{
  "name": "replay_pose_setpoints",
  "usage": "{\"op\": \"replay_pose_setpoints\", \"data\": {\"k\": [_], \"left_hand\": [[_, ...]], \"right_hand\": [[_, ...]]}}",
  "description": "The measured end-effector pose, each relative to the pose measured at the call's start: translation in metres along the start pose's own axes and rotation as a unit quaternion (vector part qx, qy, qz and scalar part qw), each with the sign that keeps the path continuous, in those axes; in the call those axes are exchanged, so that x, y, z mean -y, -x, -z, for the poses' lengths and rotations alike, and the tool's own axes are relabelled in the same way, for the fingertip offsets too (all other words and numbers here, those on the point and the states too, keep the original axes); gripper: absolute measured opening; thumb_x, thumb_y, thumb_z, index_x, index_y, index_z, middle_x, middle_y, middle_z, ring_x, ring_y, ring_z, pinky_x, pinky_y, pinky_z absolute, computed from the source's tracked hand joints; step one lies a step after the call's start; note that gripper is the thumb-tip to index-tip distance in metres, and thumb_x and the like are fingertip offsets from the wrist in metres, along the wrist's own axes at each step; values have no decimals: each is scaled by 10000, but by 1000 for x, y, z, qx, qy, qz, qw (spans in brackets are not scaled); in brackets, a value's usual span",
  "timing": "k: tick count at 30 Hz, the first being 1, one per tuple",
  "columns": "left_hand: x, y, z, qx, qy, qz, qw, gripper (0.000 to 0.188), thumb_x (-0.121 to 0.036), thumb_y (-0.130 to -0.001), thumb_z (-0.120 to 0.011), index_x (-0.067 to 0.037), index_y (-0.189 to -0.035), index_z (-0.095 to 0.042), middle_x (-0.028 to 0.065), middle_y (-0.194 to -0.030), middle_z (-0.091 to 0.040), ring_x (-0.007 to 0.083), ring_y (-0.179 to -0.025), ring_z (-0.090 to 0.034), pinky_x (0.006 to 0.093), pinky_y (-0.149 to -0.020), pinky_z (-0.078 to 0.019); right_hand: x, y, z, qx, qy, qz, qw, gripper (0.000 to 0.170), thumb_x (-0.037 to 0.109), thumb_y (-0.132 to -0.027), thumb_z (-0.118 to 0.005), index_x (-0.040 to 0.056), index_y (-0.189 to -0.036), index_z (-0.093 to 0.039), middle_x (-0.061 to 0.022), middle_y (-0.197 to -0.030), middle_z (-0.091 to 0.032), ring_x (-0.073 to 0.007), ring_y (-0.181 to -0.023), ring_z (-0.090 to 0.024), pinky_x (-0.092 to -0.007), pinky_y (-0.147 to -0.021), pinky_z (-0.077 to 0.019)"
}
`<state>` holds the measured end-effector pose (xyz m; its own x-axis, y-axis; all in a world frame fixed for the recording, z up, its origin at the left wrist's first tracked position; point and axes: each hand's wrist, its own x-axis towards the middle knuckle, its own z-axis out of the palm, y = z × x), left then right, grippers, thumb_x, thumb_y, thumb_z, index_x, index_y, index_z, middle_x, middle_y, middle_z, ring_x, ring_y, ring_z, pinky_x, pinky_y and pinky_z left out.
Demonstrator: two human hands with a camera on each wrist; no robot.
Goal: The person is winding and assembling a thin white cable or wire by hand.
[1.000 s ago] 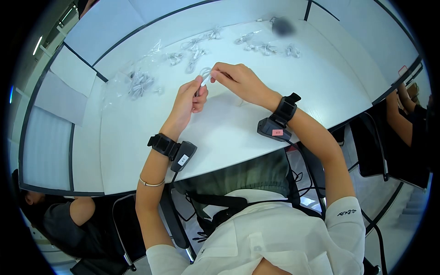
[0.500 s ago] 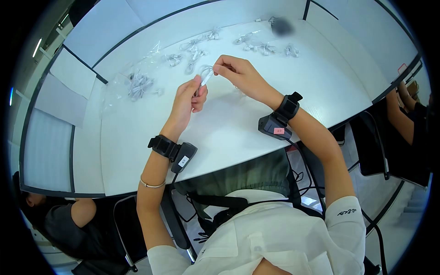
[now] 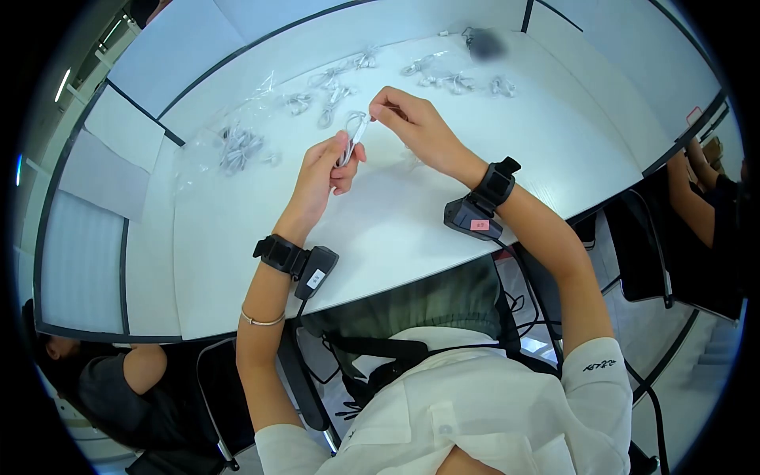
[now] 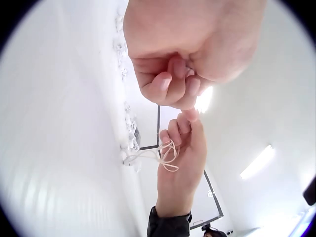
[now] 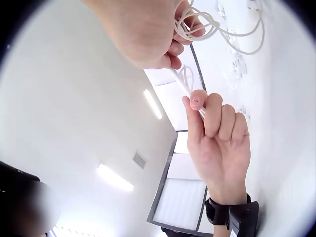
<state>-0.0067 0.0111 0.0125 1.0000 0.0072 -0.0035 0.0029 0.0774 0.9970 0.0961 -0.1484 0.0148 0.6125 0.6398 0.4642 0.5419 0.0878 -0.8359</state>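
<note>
In the head view a looped white cable [image 3: 353, 136] stands up out of the left hand [image 3: 321, 170], gripped between thumb and curled fingers. At its upper end the right hand [image 3: 421, 133] pinches a white piece with thumb and fingertips, just right of and farther from the body than the left hand. Loose loops of thin white cord [image 5: 212, 30] hang about the right fingers in the right wrist view, with a straight white length [image 5: 181, 83] between both hands. From the left wrist, the left fingers [image 4: 170, 81] curl inward and hide most of what they hold.
Several bundled white cables [image 3: 450, 82] lie along the back of the white table [image 3: 412, 229]. At the left, more cables [image 3: 240, 149] lie with clear plastic. A dark blurred object [image 3: 487, 45] sits at the back right. Upright panels [image 3: 95, 174] border the table.
The right hand has moved up and slightly away from the left hand, still pinching the white piece. More of the cable shows above the left hand, which has barely moved.
</note>
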Motion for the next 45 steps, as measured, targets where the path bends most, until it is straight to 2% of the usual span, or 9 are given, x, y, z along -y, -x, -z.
{"op": "replay_pose_setpoints", "data": {"k": [9, 15, 24, 26, 29, 32, 35, 38, 45], "left_hand": [[1, 1, -2, -13, 17, -2, 1000, 386, -386, -948, -374, -82, -723, -450, -72, -522, -267, 38, -430, -217, 206, -405, -189], [1, 0, -1, -5, 29, 7, 1000, 393, -385, -951, -367, -130, -655, -330, -58, -523, -255, 41, -425, -204, 208, -394, -175], [3, 0, 2, -10, 39, 29, 999, 396, -372, -947, -372, -148, -632, -286, -69, -515, -224, 34, -417, -171, 215, -384, -131], [4, -1, 5, -21, 31, 31, 999, 402, -374, -941, -386, -152, -622, -281, -73, -508, -222, 33, -412, -158, 215, -380, -114], [5, -2, 6, -18, 33, 18, 999, 407, -373, -937, -396, -154, -615, -279, -73, -500, -224, 33, -412, -153, 215, -380, -108], [3, -1, 7, -12, 22, 12, 1000, 412, -375, -936, -398, -153, -611, -275, -70, -501, -222, 34, -416, -154, 217, -384, -108], [2, 0, 8, 8, 5, 19, 1000, 396, -379, -928, -414, -148, -623, -312, -71, -517, -225, 35, -437, -158, 220, -399, -113], [0, 1, 6, 41, -13, 28, 999, 370, -388, -921, -427, -139, -656, -359, -75, -532, -233, 34, -453, -163, 218, -413, -120], [0, 3, 3, 43, -42, 46, 997, 360, -394, -914, -445, -137, -675, -367, -76, -557, -255, 29, -472, -183, 211, -424, -132]], "right_hand": [[-8, -1, 0, -5, 10, 11, 1000, 221, 217, -917, -472, 5, -877, -518, 9, -716, -484, -55, -620, -356, -217, -562, -319], [-2, 0, -2, -2, 14, 19, 1000, 195, 196, -912, -489, 8, -869, -515, 12, -675, -434, -62, -603, -341, -220, -548, -309], [-11, -1, -2, 45, -9, 15, 999, 188, 192, -904, -509, 5, -888, -524, 17, -690, -449, -48, -621, -352, -211, -557, -313], [-14, -1, -3, 43, 8, 22, 999, 231, 249, -887, -522, 19, -892, -542, -34, -637, -489, -110, -574, -387, -269, -534, -329], [-13, 0, -3, 60, 42, -28, 997, 292, 324, -887, -507, 38, -934, -541, -40, -645, -505, -119, -571, -407, -281, -535, -333], [-16, 1, -2, 60, 18, -64, 996, 341, 386, -884, -492, 59, -973, -538, -39, -656, -523, -117, -586, -443, -278, -546, -348], [-2, 3, 1, 75, -10, -71, 995, 330, 378, -908, -457, 87, -1043, -534, 16, -695, -506, -54, -647, -434, -210, -547, -350], [2, 2, 0, 97, -57, -69, 991, 364, 398, -902, -454, 95, -1079, -544, 1, -751, -561, -54, -675, -462, -210, -525, -364], [2, 1, 0, 146, -43, -13, 988, 295, 334, -872, -535, 59, -950, -609, 0, -787, -588, -44, -583, -426, -201, -495, -345]]}}
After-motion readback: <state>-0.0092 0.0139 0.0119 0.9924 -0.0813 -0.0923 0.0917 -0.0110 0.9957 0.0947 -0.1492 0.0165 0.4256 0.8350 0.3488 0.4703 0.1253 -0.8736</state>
